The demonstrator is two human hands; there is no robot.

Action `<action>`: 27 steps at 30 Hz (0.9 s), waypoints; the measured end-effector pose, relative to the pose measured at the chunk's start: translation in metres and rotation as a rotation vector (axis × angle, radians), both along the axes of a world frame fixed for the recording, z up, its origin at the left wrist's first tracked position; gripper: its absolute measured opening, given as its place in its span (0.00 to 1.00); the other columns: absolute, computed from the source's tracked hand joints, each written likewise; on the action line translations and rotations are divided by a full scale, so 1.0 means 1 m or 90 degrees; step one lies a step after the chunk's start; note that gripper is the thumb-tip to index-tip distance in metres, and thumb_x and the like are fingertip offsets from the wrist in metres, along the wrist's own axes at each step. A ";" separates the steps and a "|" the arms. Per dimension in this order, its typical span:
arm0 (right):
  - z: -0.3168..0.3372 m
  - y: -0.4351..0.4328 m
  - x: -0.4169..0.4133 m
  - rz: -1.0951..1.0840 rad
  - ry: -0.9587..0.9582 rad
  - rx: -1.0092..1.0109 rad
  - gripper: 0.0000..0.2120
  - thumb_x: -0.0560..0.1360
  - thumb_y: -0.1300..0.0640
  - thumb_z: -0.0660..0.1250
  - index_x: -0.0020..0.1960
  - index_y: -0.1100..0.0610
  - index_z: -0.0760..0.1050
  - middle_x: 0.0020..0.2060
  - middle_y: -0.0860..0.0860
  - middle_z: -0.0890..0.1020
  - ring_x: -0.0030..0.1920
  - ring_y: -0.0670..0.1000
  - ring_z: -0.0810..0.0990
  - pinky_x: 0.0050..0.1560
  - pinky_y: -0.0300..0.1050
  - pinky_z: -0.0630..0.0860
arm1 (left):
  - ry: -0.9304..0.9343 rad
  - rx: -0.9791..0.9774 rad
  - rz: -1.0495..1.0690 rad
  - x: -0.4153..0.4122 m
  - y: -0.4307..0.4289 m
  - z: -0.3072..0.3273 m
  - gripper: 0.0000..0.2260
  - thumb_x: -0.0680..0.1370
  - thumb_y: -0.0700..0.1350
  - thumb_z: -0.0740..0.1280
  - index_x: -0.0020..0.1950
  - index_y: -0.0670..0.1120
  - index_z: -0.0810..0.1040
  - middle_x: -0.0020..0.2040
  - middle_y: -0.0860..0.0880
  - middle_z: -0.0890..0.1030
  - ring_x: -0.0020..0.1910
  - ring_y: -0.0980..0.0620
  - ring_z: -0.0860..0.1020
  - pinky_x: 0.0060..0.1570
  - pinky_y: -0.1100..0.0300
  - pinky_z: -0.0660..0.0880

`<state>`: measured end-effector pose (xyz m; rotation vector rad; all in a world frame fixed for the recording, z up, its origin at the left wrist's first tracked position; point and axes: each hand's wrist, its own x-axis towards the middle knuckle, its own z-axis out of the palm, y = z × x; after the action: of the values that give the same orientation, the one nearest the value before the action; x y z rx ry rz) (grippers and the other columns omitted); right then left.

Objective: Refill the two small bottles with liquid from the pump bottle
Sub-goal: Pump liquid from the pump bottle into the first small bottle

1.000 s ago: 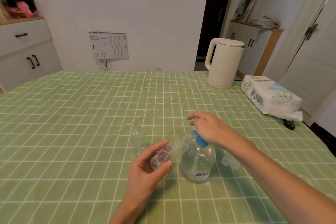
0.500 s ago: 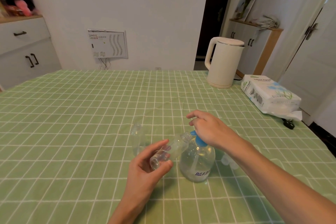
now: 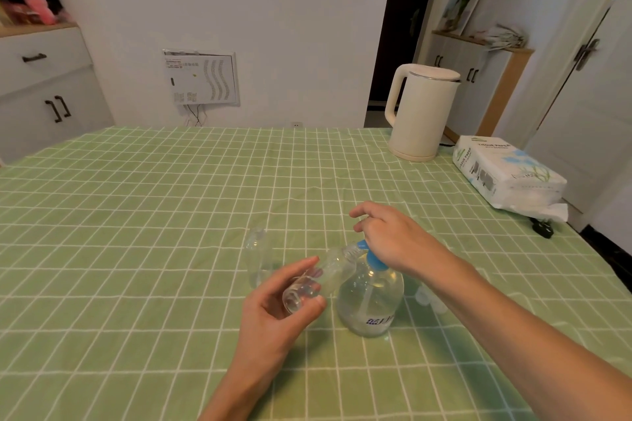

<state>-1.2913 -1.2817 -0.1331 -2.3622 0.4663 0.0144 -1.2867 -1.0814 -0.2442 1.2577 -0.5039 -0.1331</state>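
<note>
A clear round pump bottle with a blue pump head stands on the green checked tablecloth. My right hand rests on top of the pump head, fingers relaxed. My left hand holds a small clear bottle tilted on its side, its mouth against the blue nozzle. A second small clear bottle stands upright just left of them. Small clear caps lie on the cloth to the right of the pump bottle, partly behind my right forearm.
A cream electric kettle stands at the far right of the table. A white tissue pack lies near the right edge, with a black plug beside it. White cabinets stand at the left and back right.
Both hands and the bottles stay almost still; my right hand stays on the pump head and the small bottle's mouth stays at the nozzle.
</note>
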 end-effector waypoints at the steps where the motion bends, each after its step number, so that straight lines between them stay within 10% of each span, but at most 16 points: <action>1: 0.000 0.000 -0.001 0.003 0.004 -0.001 0.23 0.79 0.58 0.51 0.70 0.46 0.72 0.71 0.47 0.75 0.71 0.50 0.71 0.73 0.52 0.65 | -0.001 0.000 0.001 0.000 0.000 0.000 0.24 0.69 0.45 0.79 0.65 0.54 0.83 0.60 0.48 0.86 0.61 0.47 0.83 0.58 0.62 0.78; 27: 0.003 -0.001 -0.001 0.003 0.000 0.008 0.22 0.79 0.57 0.52 0.69 0.46 0.73 0.70 0.47 0.75 0.68 0.48 0.72 0.71 0.50 0.66 | 0.013 -0.056 0.020 -0.001 -0.004 0.004 0.19 0.67 0.44 0.80 0.56 0.49 0.82 0.57 0.43 0.86 0.58 0.45 0.84 0.55 0.60 0.80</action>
<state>-1.2918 -1.2828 -0.1304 -2.3514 0.4604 0.0193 -1.2873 -1.0851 -0.2399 1.1772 -0.4669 -0.0965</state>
